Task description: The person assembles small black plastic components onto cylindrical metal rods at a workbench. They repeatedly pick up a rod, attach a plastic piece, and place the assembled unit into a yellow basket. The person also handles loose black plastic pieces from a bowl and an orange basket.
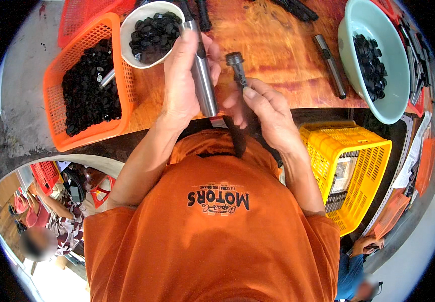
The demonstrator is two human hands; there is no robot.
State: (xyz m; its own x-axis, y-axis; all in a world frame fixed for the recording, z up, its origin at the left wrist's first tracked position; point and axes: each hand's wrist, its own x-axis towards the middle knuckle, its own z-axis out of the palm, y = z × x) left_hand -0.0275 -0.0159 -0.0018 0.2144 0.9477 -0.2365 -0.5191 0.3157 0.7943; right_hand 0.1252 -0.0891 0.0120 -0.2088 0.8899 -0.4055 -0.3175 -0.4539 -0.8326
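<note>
A smooth silver metal tube (206, 85) stands at a slant in my left hand (180, 75), whose thumb presses along its upper side. To its right, my right hand (269, 108) pinches a slim black part with a wide round head (235, 59) between thumb and fingers. The black part's head points away from me, and its lower portion is hard to make out against the dark gap under the table edge. Tube and black part are apart from each other. Both hands are above the near edge of the wooden table (283, 55).
An orange basket (54, 100) of small black parts and a white bowl (127, 43) of black caps stand at left. At right are another metal tube (330, 68), a pale blue bowl (401, 75) and, lower, a yellow crate (363, 186). People sit at both sides.
</note>
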